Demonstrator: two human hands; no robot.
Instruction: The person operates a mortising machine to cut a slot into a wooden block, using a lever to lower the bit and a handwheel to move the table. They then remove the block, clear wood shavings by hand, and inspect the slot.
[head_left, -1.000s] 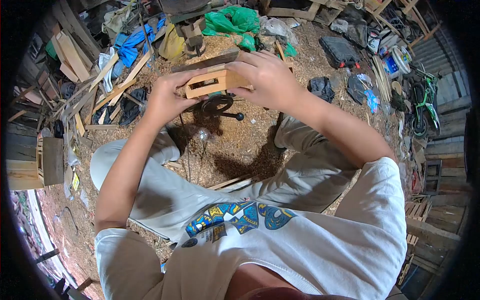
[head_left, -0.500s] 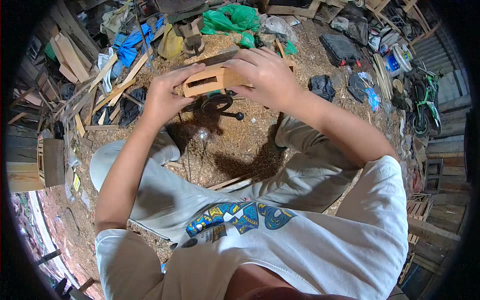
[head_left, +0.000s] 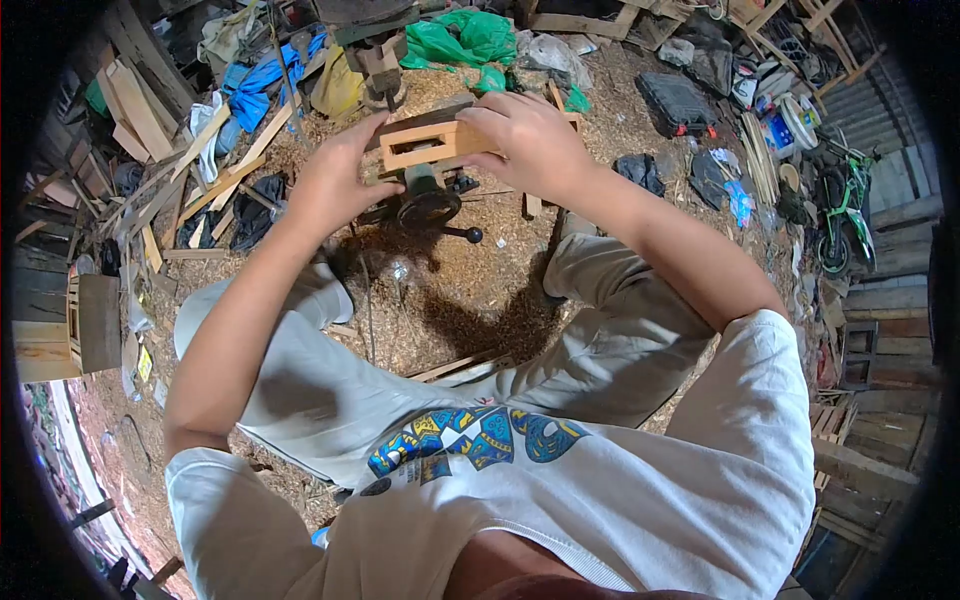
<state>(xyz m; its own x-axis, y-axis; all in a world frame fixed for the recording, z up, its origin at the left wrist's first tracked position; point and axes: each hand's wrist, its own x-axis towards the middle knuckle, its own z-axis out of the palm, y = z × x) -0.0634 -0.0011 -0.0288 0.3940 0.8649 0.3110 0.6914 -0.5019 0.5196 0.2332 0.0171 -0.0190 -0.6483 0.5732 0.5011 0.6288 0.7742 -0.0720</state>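
Note:
A pale wooden block point(head_left: 452, 139) with a long rectangular slot in its near face sits over a dark machine with a round handwheel point(head_left: 430, 208). My left hand point(head_left: 335, 180) is curled about the block's left end, fingers at the top and thumb lower down. Farther right, my right hand point(head_left: 535, 140) grips the block, fingers over its top and thumb on the near face. A darker piece of wood or a fence point(head_left: 430, 118) runs along behind the block. Above it hangs the machine's head with a bit point(head_left: 388, 98).
Below the handwheel a lever ends in a black knob point(head_left: 474, 234). Wood shavings point(head_left: 480, 270) cover the ground between my legs. Green plastic point(head_left: 460, 40) lies behind, wood offcuts point(head_left: 140, 110) lean at left, and a black case point(head_left: 677, 100) lies at right.
The block has swung from a slant to nearly level and shifted slightly right. My left hand has slid back from its top towards its left end; my right hand still grips it.

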